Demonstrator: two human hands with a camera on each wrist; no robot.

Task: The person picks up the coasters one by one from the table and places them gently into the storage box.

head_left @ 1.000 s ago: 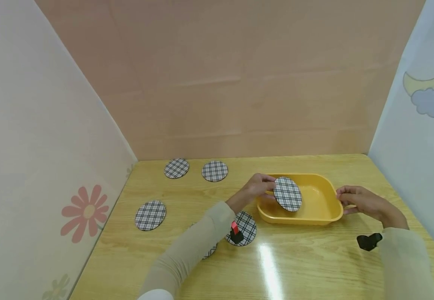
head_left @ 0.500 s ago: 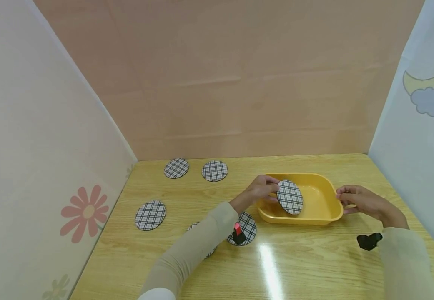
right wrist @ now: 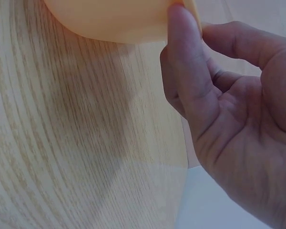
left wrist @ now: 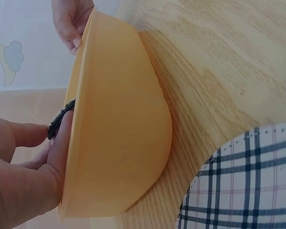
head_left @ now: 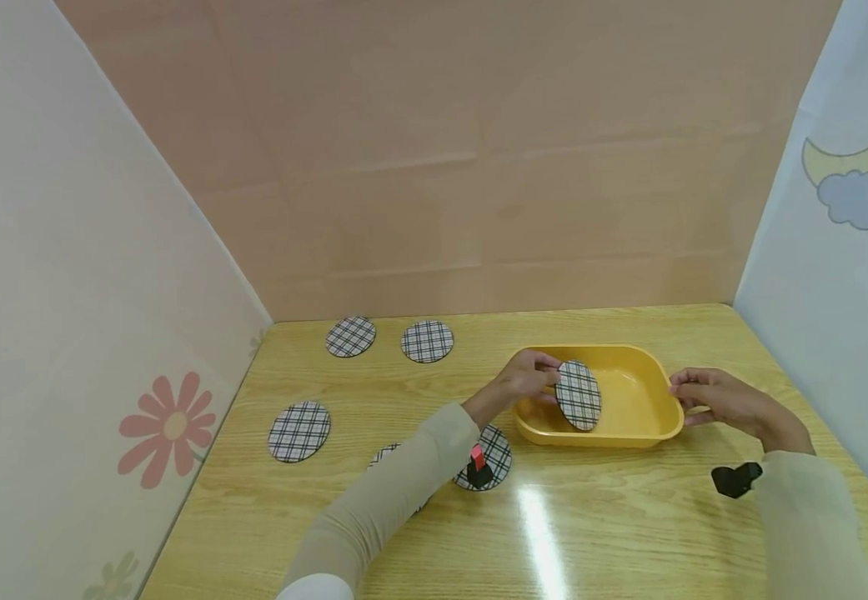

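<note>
A yellow plastic tray (head_left: pixel 654 392) stands on the wooden table (head_left: pixel 599 525), right of centre. My left hand (head_left: pixel 527 377) pinches a round plaid coaster (head_left: pixel 578 395) and holds it tilted on edge inside the tray's left end. In the left wrist view the left hand (left wrist: pixel 24 176) lies against the tray's outer wall (left wrist: pixel 119 138), and only the coaster's dark edge (left wrist: pixel 59 121) shows above the rim. My right hand (head_left: pixel 711 396) grips the tray's right handle; in the right wrist view the thumb (right wrist: pixel 186 71) presses the yellow rim (right wrist: pixel 124 19).
Several more plaid coasters lie on the table: two at the back (head_left: pixel 351 336) (head_left: pixel 428 342), one at the left (head_left: pixel 299 431), and one by my left forearm (head_left: pixel 495 454), also in the left wrist view (left wrist: pixel 248 186). Paper walls close the table on three sides.
My left hand has tipped the coaster more upright and lowered it slightly into the tray. The right hand has stayed on the handle.
</note>
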